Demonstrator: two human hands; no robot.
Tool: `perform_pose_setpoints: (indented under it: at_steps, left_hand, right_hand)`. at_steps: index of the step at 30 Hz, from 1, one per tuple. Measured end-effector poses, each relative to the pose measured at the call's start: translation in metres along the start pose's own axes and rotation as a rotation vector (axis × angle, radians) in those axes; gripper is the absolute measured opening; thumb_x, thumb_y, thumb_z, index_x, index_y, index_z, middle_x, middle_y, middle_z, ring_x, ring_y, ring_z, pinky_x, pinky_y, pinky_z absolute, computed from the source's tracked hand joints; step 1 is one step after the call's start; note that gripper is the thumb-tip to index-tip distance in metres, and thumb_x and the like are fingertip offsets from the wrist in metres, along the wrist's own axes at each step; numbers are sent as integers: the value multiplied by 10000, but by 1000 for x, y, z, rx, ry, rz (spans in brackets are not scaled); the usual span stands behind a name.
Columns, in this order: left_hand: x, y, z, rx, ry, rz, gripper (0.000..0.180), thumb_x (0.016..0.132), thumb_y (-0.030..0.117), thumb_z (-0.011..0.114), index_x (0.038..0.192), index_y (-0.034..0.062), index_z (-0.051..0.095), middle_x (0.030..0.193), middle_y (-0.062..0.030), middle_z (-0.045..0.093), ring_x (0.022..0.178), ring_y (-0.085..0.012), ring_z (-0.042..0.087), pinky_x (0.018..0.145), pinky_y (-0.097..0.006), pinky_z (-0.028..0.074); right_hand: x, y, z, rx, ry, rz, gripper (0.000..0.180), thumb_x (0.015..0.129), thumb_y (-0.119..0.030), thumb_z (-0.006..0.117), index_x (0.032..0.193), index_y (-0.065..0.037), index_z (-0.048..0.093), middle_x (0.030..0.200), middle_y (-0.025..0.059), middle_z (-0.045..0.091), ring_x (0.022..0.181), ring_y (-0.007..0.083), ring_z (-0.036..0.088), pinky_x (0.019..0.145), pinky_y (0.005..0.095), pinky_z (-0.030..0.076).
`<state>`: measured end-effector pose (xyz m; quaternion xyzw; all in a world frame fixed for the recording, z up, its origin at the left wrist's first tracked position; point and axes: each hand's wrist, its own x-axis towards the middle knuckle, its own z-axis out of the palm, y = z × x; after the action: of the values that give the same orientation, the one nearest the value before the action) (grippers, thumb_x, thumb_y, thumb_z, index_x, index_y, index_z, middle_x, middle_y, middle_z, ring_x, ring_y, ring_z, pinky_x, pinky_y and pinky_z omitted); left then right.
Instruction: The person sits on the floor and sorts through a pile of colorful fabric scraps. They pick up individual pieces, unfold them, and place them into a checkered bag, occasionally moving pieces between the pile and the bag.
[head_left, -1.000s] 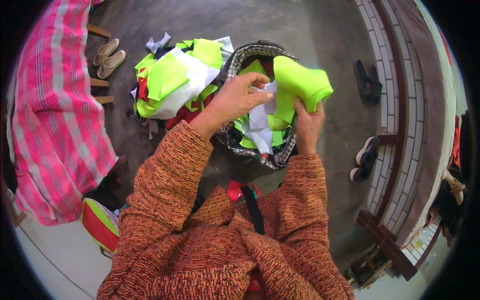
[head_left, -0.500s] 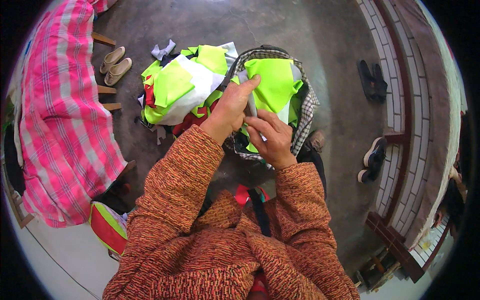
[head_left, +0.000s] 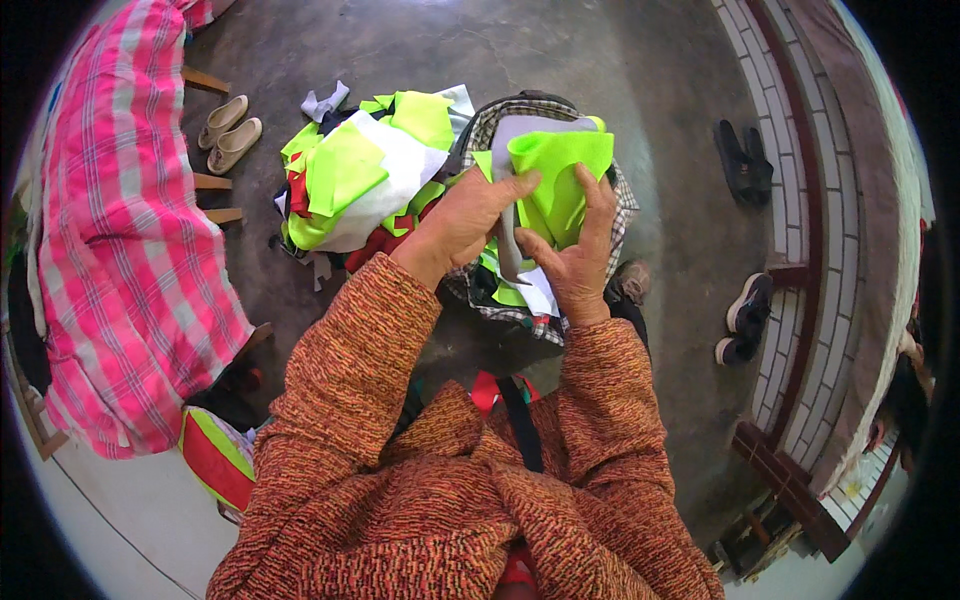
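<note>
A lime-yellow piece of fabric is up in front of me, its top folded over, above a checked cloth bag. My left hand is closed on its left side, thumb laid across the front. My right hand grips the right side, fingertips up on the lime face and thumb lower down. A grey strip of cloth hangs between my hands. More lime and white pieces show in the bag below; my hands hide part of them.
Left of the bag, a heap of lime, white and red cloth scraps lies on the floor. A pink checked cloth drapes furniture at far left, pale shoes beside it. Dark sandals and shoes lie along the right-hand brick-patterned ledge.
My right hand has moved up and to the right, from beside the left hand onto the lime fabric. The fabric's top has folded toward me, showing grey cloth behind it.
</note>
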<state>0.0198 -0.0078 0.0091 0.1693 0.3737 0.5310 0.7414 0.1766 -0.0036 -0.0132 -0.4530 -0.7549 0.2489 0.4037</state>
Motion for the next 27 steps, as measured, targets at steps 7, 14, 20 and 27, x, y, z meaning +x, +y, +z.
perform_pose_setpoints:
  at_steps: [7, 14, 20, 27]
  left_hand:
    - [-2, 0, -6, 38, -13, -101, 386, 875, 102, 573, 1239, 27, 471, 1159, -88, 565, 1077, -199, 540, 923, -341, 443]
    - [-7, 21, -3, -80, 89, 42, 374, 826, 6, 569, 1191, 2, 484, 1116, -128, 574, 1003, -262, 582, 899, -407, 469]
    - [-10, 29, -9, -64, 115, 69, 366, 827, 16, 557, 1186, -14, 491, 1105, -126, 584, 1022, -247, 571, 924, -391, 446]
    - [-10, 33, -16, -147, 38, 41, 357, 835, 34, 532, 1183, -35, 495, 1107, -137, 587, 1008, -254, 580, 905, -393, 463]
  right_hand:
    - [2, 2, -2, 599, 225, 460, 282, 909, -63, 501, 1189, -30, 514, 1035, 73, 602, 918, 135, 557, 829, 250, 444]
    - [14, 14, -23, 1164, 353, 737, 232, 935, -153, 421, 1129, -40, 482, 971, 123, 624, 826, 184, 602, 722, 310, 514]
    - [13, 20, -20, 1155, 388, 730, 279, 912, -114, 482, 1177, -29, 505, 1000, 104, 615, 846, 163, 597, 748, 299, 512]
    - [12, 29, -12, 1052, 360, 700, 291, 915, -164, 517, 1138, 18, 552, 1018, 78, 614, 900, 142, 591, 783, 260, 483]
